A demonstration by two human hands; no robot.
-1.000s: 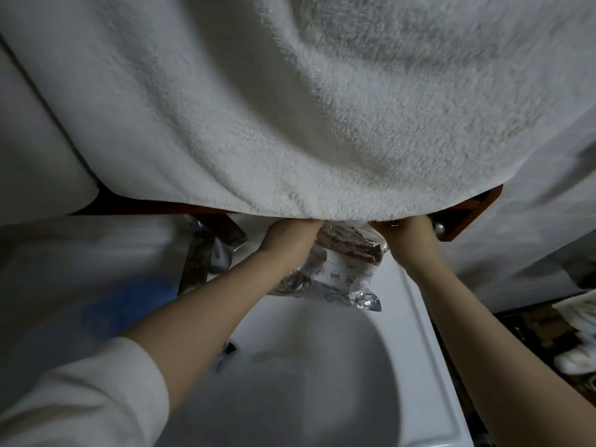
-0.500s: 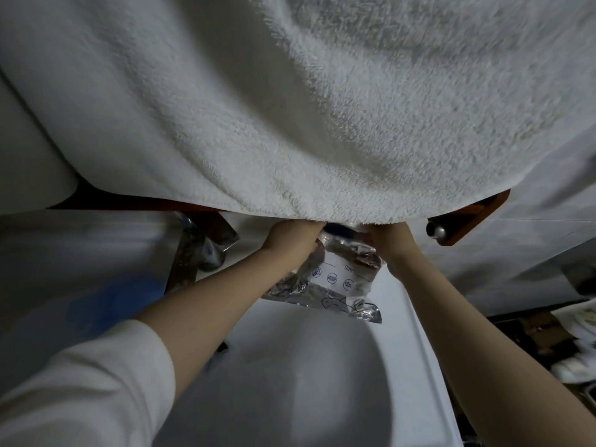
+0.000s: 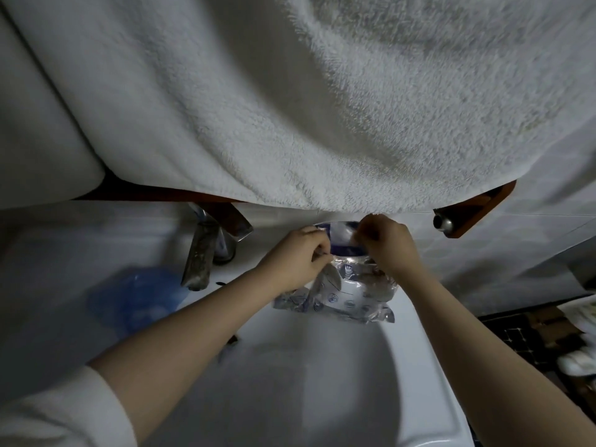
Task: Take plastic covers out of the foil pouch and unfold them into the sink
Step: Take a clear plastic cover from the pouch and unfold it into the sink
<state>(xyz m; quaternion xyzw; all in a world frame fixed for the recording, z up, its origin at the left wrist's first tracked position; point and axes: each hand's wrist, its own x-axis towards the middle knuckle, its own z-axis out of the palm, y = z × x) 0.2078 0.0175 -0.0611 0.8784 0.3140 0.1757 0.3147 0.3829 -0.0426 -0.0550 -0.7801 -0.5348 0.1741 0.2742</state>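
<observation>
Foil pouch (image 3: 338, 285) hangs above the far rim of the sink (image 3: 429, 366), its top pinched by both hands, left (image 3: 298, 256) and right (image 3: 388, 245), with a folded blue-edged cover (image 3: 342, 238) rising between them. Judging by the bare basin, nothing is unfolded there yet; a blue heap (image 3: 135, 298) left of the tap (image 3: 206, 250) may be a cover, though I cannot tell.

Left hand (image 3: 296, 256) and right hand (image 3: 388, 245) pinch the top of a foil pouch (image 3: 342, 291) above the white sink (image 3: 322, 382), under a hanging white towel (image 3: 290, 108), beside the tap (image 3: 206, 250)
</observation>
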